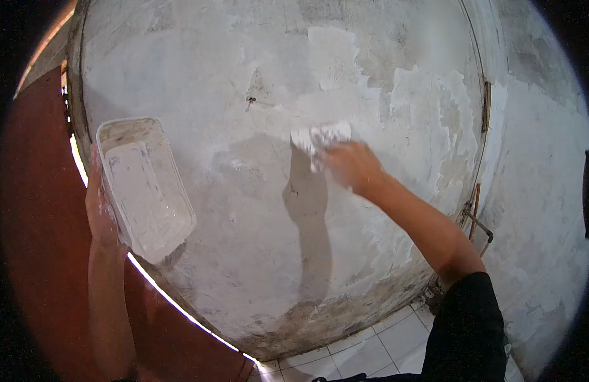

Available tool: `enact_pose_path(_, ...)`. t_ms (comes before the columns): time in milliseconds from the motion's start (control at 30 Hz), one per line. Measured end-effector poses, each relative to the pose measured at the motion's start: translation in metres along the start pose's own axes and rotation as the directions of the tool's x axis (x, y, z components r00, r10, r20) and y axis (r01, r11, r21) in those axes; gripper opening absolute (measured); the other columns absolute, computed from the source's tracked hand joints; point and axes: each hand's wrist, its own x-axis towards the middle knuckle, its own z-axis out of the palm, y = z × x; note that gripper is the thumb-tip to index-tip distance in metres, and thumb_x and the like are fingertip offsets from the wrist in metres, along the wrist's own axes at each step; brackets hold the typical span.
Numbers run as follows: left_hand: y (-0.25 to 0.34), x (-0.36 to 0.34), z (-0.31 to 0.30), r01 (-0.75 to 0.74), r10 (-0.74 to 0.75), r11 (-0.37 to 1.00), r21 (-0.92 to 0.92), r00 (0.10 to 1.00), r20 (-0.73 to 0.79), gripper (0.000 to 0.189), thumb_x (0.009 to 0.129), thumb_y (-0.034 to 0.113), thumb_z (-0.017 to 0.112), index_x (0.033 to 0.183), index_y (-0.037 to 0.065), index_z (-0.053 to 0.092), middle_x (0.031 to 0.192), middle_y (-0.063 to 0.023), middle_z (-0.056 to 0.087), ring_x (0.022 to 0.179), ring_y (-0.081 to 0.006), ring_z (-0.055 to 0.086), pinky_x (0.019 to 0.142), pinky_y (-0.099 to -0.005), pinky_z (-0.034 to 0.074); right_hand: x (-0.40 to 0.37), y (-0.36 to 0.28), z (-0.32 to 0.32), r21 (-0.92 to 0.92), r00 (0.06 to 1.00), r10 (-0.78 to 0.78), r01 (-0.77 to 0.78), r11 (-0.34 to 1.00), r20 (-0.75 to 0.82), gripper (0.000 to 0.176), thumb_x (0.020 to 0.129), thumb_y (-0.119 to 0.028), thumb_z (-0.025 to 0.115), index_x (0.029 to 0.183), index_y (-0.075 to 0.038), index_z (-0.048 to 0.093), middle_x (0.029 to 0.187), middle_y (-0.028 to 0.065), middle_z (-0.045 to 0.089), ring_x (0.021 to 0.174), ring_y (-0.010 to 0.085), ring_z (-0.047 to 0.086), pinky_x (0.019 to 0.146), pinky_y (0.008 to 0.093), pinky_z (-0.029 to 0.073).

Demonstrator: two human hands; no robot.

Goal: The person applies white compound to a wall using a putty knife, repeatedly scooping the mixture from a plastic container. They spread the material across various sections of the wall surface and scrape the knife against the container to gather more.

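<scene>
My left hand (99, 207) grips a rectangular plastic tub (187, 202) by its left side and underside, with the fingers partly hidden behind it. Inside lies smooth whitish wall putty (138, 178), and smears of it coat the tub's walls. At the middle of the patchy grey-white wall (243, 191), my right hand (356, 167) is closed around a putty knife (320, 135), slightly blurred. White putty covers its wide blade, which overlaps the wall surface. The arm's shadow falls below the blade.
A small fixture (251, 100) sticks out of the wall above and left of the blade. At right, a bent pipe (479, 223) stands out near the corner. A reddish-brown door (40, 210) borders the left side; white floor tiles (358, 353) lie below.
</scene>
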Motion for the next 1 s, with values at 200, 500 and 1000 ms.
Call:
enact_pose_path(200, 0.006, 0.003, 0.002, -0.002, 0.002, 1.000, -0.006, 1.000, 0.022, 0.066, 0.098, 0.050, 0.036, 0.147, 0.005, 0.029, 0.143, -0.0159, 0.039, 0.131, -0.0284, 0.040, 0.109, -0.0438, 0.033, -0.026, -0.011, -0.049, 0.132, 0.920, -0.051, -0.001, 0.991, 0.389, 0.035, 0.081, -0.003, 0.055, 0.114, -0.012, 0.063, 0.096, 0.0116, 0.066, 0.088, 0.0308, 0.065, 0.077, 0.0425, 0.053)
enact_pose_path(500, 0.004, -0.002, -0.007, -0.027, 0.026, 1.000, 0.014, 0.997, 0.071, 0.074, 0.095, 0.054, 0.038, 0.150, 0.007, 0.021, 0.149, -0.0185, 0.030, 0.136, -0.0304, 0.032, 0.110, -0.0452, 0.031, -0.015, 0.024, -0.033, 0.193, 0.917, 0.367, -0.336, 0.922, -0.156, 0.027, 0.086, -0.005, 0.051, 0.110, -0.003, 0.063, 0.092, 0.0177, 0.066, 0.086, 0.0346, 0.064, 0.080, 0.0433, 0.052)
enact_pose_path(1000, 0.033, -0.001, 0.089, 0.060, -0.034, 0.988, -0.144, 0.984, 0.176, 0.061, 0.097, 0.052, 0.040, 0.137, 0.006, 0.042, 0.126, -0.0130, 0.054, 0.111, -0.0250, 0.056, 0.094, -0.0380, 0.049, -0.057, 0.000, -0.021, 0.208, 0.948, 0.120, -0.186, 0.960, 0.295, 0.019, 0.087, -0.007, 0.050, 0.095, 0.002, 0.064, 0.086, 0.0206, 0.066, 0.085, 0.0371, 0.065, 0.076, 0.0459, 0.053)
